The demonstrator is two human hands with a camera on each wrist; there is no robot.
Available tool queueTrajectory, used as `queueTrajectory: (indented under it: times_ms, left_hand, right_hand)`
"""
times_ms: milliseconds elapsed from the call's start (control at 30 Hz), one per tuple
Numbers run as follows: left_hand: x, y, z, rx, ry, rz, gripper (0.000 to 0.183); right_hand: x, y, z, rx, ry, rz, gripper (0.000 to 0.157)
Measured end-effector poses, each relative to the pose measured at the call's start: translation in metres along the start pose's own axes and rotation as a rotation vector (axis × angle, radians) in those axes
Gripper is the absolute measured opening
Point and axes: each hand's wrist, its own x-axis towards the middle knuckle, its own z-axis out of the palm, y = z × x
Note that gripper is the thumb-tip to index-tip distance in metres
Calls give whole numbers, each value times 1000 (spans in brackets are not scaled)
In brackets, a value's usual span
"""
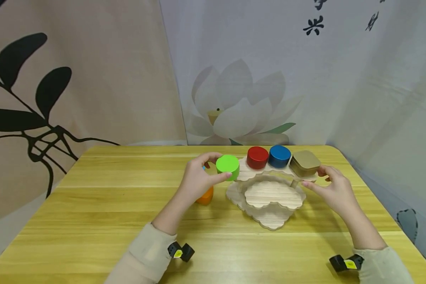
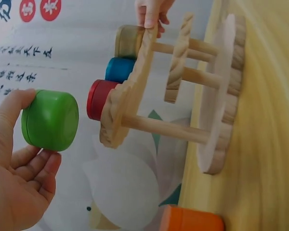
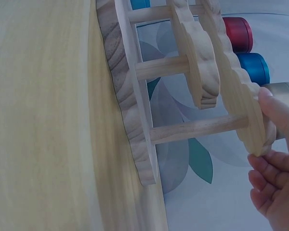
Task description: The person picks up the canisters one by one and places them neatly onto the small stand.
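My left hand [image 1: 198,177] holds a bright green round tin [image 1: 228,167] between thumb and fingers, just left of the upper shelf of a tiered wooden stand [image 1: 275,195]. In the left wrist view the green tin [image 2: 50,120] is raised beside the shelf's end. A red tin [image 1: 257,157], a blue tin [image 1: 279,156] and a squarish gold tin [image 1: 305,163] sit in a row on that shelf. My right hand [image 1: 335,189] grips the shelf's right end beside the gold tin, its thumb [image 3: 274,108] at the edge and its fingers curled at the end.
An orange tin [image 1: 206,196] stands on the wooden table [image 1: 127,221] left of the stand, partly hidden by the left hand. A light blue item [image 1: 204,168] shows behind that hand. The stand has a lower scalloped shelf and a wide base on round posts. A printed curtain [image 1: 127,79] hangs behind.
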Motion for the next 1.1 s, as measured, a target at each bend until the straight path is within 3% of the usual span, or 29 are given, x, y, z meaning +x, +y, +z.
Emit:
queueTrajectory:
  times_ms: [300, 500, 1100]
  left_hand:
    - [16, 6, 9, -12, 6, 31, 45]
    - [24, 8, 18, -21, -19, 6, 45]
    - [27, -3, 30, -3, -68, -76, 48]
  right_hand:
    - [0, -1, 0, 3, 8, -15, 63]
    - [0, 0, 1, -1, 13, -17, 64]
    - [0, -2, 0, -3, 4, -5, 66]
